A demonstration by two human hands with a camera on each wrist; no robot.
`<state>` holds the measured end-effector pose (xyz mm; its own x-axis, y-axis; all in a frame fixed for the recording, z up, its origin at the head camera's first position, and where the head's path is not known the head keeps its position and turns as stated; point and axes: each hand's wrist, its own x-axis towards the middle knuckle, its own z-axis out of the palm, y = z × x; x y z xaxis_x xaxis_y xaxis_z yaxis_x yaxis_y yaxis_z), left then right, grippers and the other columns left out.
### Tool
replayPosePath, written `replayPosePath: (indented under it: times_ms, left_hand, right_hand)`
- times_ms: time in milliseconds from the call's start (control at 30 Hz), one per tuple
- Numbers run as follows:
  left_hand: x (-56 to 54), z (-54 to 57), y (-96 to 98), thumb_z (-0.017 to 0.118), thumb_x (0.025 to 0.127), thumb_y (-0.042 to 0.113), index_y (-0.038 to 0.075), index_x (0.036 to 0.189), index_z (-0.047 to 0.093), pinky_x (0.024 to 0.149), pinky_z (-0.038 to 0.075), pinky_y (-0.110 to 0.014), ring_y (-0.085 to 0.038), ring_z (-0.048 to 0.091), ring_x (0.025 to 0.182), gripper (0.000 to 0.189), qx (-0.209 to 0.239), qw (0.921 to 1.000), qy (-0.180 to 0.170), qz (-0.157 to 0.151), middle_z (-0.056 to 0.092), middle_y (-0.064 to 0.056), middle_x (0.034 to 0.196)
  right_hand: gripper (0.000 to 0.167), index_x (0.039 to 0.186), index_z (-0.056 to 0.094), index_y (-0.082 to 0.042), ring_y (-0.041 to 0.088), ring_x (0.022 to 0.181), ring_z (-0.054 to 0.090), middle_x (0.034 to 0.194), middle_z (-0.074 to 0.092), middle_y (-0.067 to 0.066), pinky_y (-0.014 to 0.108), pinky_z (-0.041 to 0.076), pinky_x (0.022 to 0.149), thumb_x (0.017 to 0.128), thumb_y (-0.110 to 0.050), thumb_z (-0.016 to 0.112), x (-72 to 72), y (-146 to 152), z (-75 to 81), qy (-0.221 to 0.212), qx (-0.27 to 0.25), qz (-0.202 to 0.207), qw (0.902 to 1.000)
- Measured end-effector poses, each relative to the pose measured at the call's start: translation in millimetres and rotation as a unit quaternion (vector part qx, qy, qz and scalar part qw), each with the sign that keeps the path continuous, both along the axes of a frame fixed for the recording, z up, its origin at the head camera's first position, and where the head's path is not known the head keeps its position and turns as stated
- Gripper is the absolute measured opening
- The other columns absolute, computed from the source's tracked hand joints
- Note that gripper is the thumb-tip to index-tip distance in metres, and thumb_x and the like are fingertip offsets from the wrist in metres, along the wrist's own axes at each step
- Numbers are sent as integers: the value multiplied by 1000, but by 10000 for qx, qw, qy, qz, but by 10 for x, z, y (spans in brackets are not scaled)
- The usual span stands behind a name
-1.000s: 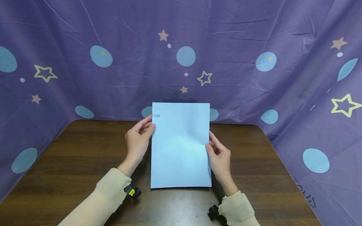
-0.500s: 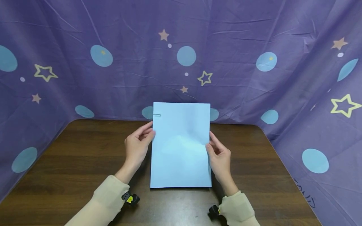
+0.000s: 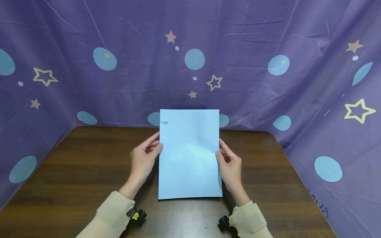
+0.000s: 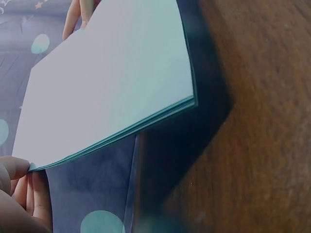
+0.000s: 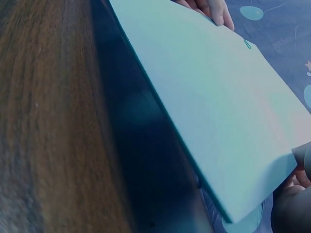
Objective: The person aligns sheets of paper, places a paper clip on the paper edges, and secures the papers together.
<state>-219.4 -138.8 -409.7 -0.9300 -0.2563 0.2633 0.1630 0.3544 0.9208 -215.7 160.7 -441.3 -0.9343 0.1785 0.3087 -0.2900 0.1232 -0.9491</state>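
A stack of light-blue paper sheets (image 3: pixel 189 157) is held up at a tilt over the table between both hands. A small paper clip (image 3: pixel 164 123) sits on its left edge near the top; the right wrist view shows the clip (image 5: pixel 248 44) too. My left hand (image 3: pixel 143 160) pinches the left edge below the clip, thumb in front and fingers behind. Lower on the opposite edge, my right hand (image 3: pixel 231 167) pinches the stack the same way. Layered sheet edges (image 4: pixel 141 127) show in the left wrist view. The fingertips behind the paper are hidden.
The dark wooden table (image 3: pixel 74 172) stretches out beneath and around the paper. A purple curtain (image 3: pixel 134 66) printed with stars and blue dots hangs behind the table and along both sides. Black wrist cameras are strapped at both sleeve cuffs (image 3: pixel 115 208).
My left hand has slid down the left edge, away from the paper clip. The right hand keeps its grip, and the stack stays nearly in place.
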Motion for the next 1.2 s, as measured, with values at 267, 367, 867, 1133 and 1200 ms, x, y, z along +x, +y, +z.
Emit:
replayPosePath:
  times_ms: [267,367,867,1133,1200]
  left_hand:
    - [23,-22,-17,81,96,20,35,136,74,76,54,-13,-9,70,91,43,-122,9999,11,9,81,2,106]
    - [23,-53,-19,80,97,21,34,136,74,77,54,-13,-9,70,91,42,-95,10000,-21,-17,81,2,107]
    - [52,-121,-26,79,98,23,32,137,74,78,55,-14,-12,69,95,40,-4,9991,-364,-211,80,0,109]
    - [65,-143,-33,80,97,25,35,140,70,77,55,-15,-11,72,97,46,-131,9980,-529,-321,79,0,110]
    - [62,-147,-35,80,97,24,35,140,71,77,55,-15,-12,72,97,45,-135,9981,-523,-305,79,0,110]
  right_hand:
    - [48,144,68,-24,18,81,56,108,74,15,20,45,65,101,-2,71,15,-17,16,-115,-9,-34,9999]
    - [48,145,67,-21,17,83,56,110,74,16,19,45,65,101,-1,71,18,-23,24,-221,-17,-104,9997]
    - [47,147,63,-7,14,82,56,110,72,24,18,44,66,102,6,66,143,-104,253,-417,110,-202,9989]
    - [48,147,66,-22,14,91,59,114,73,15,18,47,68,103,-2,68,18,-43,-2,-625,137,-229,9977]
    - [48,146,66,-24,15,91,60,114,74,14,19,47,68,103,-3,69,16,-40,-16,-596,144,-203,9979]
